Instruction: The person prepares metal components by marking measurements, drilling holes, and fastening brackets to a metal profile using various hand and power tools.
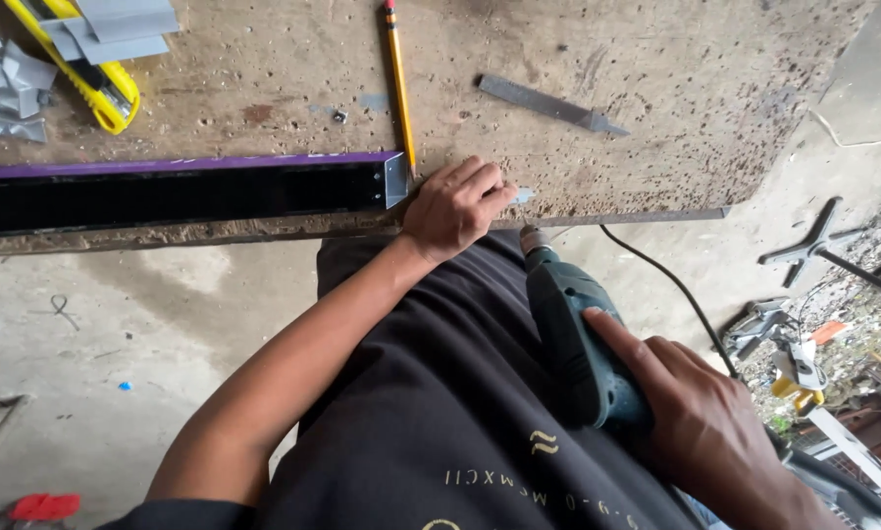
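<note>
My left hand [453, 204] rests on the edge of the worn wooden workbench [264, 69], fingers curled and pressing a small grey piece [522, 195] against the top. It sits just right of the end of a long black channel with a purple top edge [176, 191] and a small metal angle bracket [395, 179]. My right hand [700, 417] grips a teal electric drill [578, 334], its chuck [533, 238] pointing up toward the bench edge, close below the left hand.
A yellow pencil [398, 83] and a flat metal file [548, 103] lie on the bench. A yellow utility knife [87, 74] and grey metal offcuts [9, 83] sit at top left. The drill cord [671, 285] trails right. Metal parts [818, 240] lie on the concrete floor.
</note>
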